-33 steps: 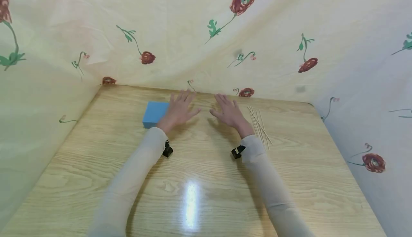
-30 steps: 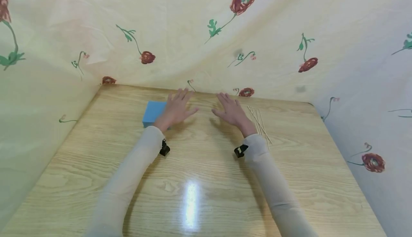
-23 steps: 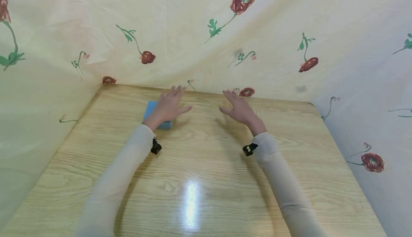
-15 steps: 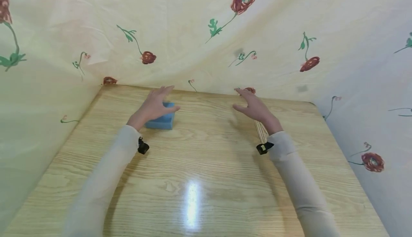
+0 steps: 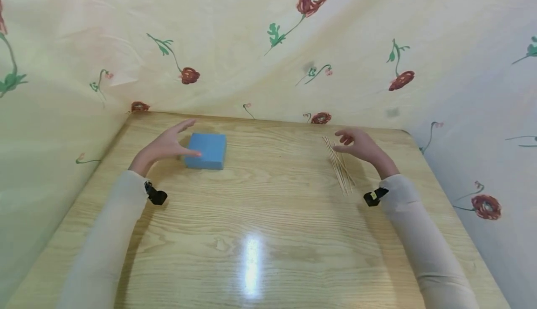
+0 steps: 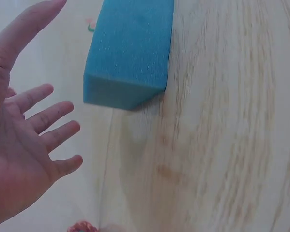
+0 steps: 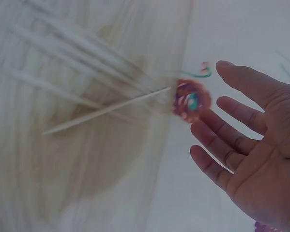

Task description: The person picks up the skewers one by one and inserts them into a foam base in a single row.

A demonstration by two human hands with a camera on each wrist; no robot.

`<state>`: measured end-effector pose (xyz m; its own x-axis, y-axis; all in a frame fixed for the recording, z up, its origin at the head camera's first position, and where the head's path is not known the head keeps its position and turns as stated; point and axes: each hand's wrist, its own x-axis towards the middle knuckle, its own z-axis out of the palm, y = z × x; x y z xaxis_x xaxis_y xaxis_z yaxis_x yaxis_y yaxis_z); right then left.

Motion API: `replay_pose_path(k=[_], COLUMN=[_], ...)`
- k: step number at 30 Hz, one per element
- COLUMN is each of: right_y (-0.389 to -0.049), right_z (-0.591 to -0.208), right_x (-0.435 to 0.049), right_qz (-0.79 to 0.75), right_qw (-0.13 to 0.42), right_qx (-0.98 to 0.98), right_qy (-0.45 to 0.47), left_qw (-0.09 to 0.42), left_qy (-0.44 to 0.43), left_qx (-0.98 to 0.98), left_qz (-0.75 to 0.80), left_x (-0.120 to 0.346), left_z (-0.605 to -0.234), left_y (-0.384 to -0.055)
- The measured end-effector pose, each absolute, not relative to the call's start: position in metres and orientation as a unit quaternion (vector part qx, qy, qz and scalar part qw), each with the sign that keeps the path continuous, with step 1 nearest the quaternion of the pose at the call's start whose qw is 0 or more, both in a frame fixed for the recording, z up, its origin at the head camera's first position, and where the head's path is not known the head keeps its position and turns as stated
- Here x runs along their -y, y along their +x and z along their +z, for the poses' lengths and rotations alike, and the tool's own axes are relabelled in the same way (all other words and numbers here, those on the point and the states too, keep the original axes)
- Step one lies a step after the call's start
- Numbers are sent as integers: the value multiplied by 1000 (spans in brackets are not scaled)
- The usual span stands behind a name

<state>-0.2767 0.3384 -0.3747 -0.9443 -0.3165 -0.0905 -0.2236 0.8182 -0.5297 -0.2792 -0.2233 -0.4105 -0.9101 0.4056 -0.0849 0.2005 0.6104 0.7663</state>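
Note:
A blue foam block (image 5: 206, 149) lies on the far left part of the wooden table. My left hand (image 5: 164, 145) hovers at its left side, thumb and fingers spread apart. In the left wrist view the foam block (image 6: 128, 48) stands beyond the open palm, with a gap between them. Several thin wooden sticks (image 5: 338, 167) lie in a loose, partly crossed bundle at the far right. Just right of them hangs my right hand (image 5: 364, 147), fingers loosely bent, holding nothing. The right wrist view shows these sticks (image 7: 106, 110) blurred, apart from the fingertips.
A wood-grain table (image 5: 260, 206) spreads under both arms, with a bright light reflection near its front. Flower-patterned cloth (image 5: 235, 43) hangs behind the table and along both sides. Each wrist carries a small black camera (image 5: 156, 194).
Both hands have moved apart: the left one leftward across the foam block to its far side, the right one rightward over the sticks. The block and sticks have stayed in place.

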Motion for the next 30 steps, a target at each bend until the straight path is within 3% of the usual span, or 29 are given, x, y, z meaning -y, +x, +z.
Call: replay_pose_path(k=[8,16,30], right_y=[-278,-278,-287], right_z=[-396,-411,-414], right_x=[-360,-367,-368], right_qz=[-285,-315,-328], right_qw=[122,149,152], right_qx=[-943,-932,-928], right_qy=[-123,-97,-88], left_qw=[175,191,171], left_qy=[201,208,208], left_qx=[-851,-838,-851], left_qz=[452,467,452], left_x=[240,239,223], left_z=[-418,-427,-430], left_y=[-275,-279,-278])
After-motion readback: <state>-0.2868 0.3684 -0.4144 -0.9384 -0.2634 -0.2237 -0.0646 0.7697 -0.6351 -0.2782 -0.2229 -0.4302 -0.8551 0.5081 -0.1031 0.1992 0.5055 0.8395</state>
